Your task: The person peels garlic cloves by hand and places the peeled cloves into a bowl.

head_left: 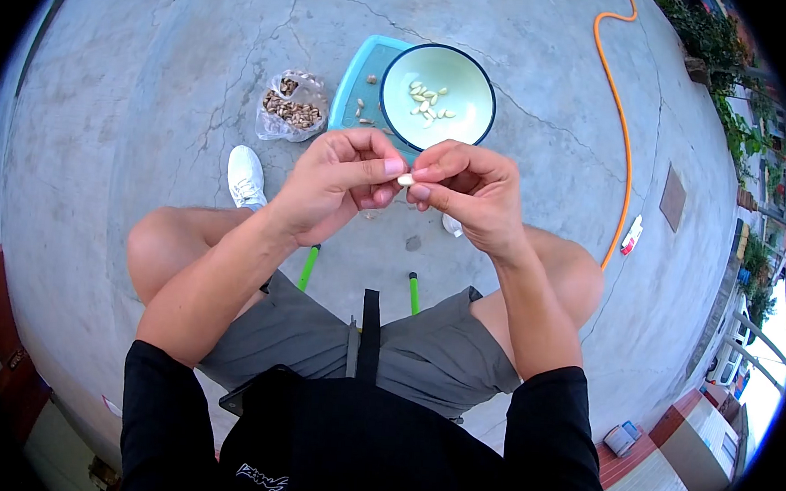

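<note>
Between the fingertips of both hands, in front of my body, is a small pale piece that looks like a peeled garlic clove. My left hand is closed, its thumb and fingers pinching the clove from the left. From the right, my right hand is closed on it too, thumb and forefinger pressed to it. Just beyond the hands, a wide dark-rimmed bowl holds several pale peeled cloves. The bowl rests on a light blue stool, where a few brownish cloves lie loose.
A clear plastic bag of brownish unpeeled cloves sits on the concrete floor left of the stool. An orange hose runs along the right. A white and red packet or bottle lies beside it. My knees flank the hands.
</note>
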A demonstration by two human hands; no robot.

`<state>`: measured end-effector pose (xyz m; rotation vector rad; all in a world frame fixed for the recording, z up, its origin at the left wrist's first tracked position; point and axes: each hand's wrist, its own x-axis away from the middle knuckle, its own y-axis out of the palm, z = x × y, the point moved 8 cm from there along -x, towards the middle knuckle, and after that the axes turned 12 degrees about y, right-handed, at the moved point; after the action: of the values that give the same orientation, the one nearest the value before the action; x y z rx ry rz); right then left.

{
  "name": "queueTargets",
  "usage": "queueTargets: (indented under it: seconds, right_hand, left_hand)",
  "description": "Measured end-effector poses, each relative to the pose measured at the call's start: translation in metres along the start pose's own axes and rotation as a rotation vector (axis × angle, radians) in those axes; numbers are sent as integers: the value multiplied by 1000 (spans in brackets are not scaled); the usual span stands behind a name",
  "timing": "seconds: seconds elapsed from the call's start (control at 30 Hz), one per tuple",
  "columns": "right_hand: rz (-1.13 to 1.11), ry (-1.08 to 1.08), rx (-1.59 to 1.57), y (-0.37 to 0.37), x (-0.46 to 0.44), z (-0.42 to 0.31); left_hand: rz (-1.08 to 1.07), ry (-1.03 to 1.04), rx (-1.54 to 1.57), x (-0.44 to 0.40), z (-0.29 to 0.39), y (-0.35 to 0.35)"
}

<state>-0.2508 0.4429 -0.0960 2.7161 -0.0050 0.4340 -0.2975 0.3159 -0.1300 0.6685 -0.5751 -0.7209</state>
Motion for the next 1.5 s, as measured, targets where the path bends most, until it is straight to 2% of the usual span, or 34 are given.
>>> queueTargets:
  seconds: [0.17, 0.2, 0.27, 0.37, 0.4, 0.47, 0.5, 0.57, 0.73, 0.9, 0.97, 1.0, 1.07, 1.13, 1.2, 1.3, 1.33, 1.4, 1.47, 1.5]
  right_hand:
    - [23, 13, -32, -12, -5, 1]
    - [23, 13, -31, -14, -7, 0]
    - [195, 55, -23, -32, -11, 0]
    - [391, 127, -11, -60, -19, 13]
    - [489, 186, -35, -73, -19, 21]
    - [530, 198, -28, -83, -23, 30]
    - [586, 241, -17, -90, -24, 35]
    - [640, 285, -3, -99, -27, 43]
    - [790, 302, -87, -118, -28, 55]
    - [690, 237, 16, -103, -33, 50]
    - [622, 233, 80, -81, -32, 47]
    - [567, 294, 130, -67, -32, 51]
    - [496, 358, 193, -45, -31, 62]
    - [296, 444, 243, -22, -34, 87]
    - [215, 428, 310, -13, -34, 101]
    - [185, 253, 611, 4, -41, 95]
    - [171, 254, 625, 7, -46, 92]
    - [138, -196, 1182, 32, -54, 56]
    - [219, -397, 1365, 47, -83, 21]
    - [214, -380, 1357, 48, -84, 22]
  left_hand:
    - [-21, 5, -47, -1, -2, 2]
    - [-11, -25, -135, -1, -5, 1]
    - [-1, -53, -222, -1, -11, 0]
    - [-216, -43, -698, 1, -34, -2]
    - [-216, -42, -697, 2, -40, -4]
    - [-429, -62, -1059, 9, -61, 1]
    - [-428, -60, -1058, 11, -69, -1]
    - [-557, -51, -1322, 17, -84, -2]
    - [-701, -78, -1407, 28, -93, 2]
    - [-842, -130, -1484, 37, -100, 4]
    - [-971, 31, -1614, 45, -100, 12]
    - [-953, 34, -1612, 45, -100, 12]
    - [-1054, -130, -1599, 52, -113, 7]
    - [-1029, -84, -1605, 55, -113, 5]
    - [-1004, -36, -1613, 56, -111, 4]
    - [-983, -128, -1578, 56, -108, 4]
    - [-1011, -153, -1603, 57, -103, 6]
    - [-1024, -170, -1626, 57, -96, 9]
    - [-976, -185, -1645, 57, -88, 8]
    - [-976, -186, -1645, 58, -90, 8]
